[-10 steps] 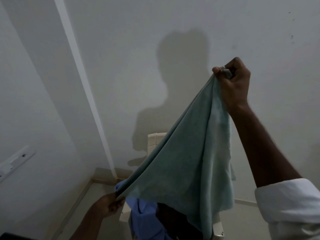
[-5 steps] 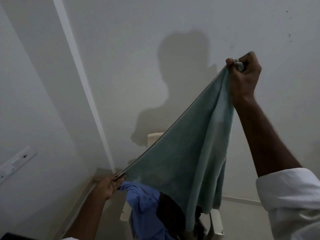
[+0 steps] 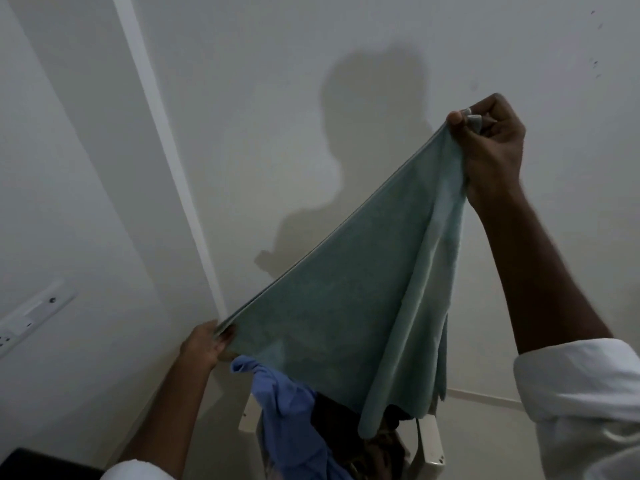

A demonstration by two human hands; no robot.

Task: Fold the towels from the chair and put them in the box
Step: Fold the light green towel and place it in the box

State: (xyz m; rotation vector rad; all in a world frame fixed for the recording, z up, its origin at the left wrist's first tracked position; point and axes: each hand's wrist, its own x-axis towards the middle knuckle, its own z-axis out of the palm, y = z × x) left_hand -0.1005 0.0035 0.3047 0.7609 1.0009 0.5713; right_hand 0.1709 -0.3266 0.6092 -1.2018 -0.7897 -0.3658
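A pale green towel [image 3: 349, 306] hangs stretched in the air in front of the wall. My right hand [image 3: 491, 150] pinches its upper corner high at the right. My left hand [image 3: 206, 344] grips the lower corner at the left, so the top edge runs taut and slanted between them. The rest of the towel drapes down over a white chair [image 3: 431, 445]. On the chair lie a blue towel [image 3: 284, 403] and a dark cloth [image 3: 332, 414], partly hidden behind the green one. No box is in view.
A white wall with a vertical conduit strip [image 3: 169, 150] fills the background. A switch plate [image 3: 31, 317] is on the left wall. A dark object [image 3: 41, 465] shows at the bottom left corner. Pale floor lies around the chair.
My left hand has risen and moved left, pulling the towel's top edge straight. My right hand has shifted a little to the right and up. More of the blue towel shows.
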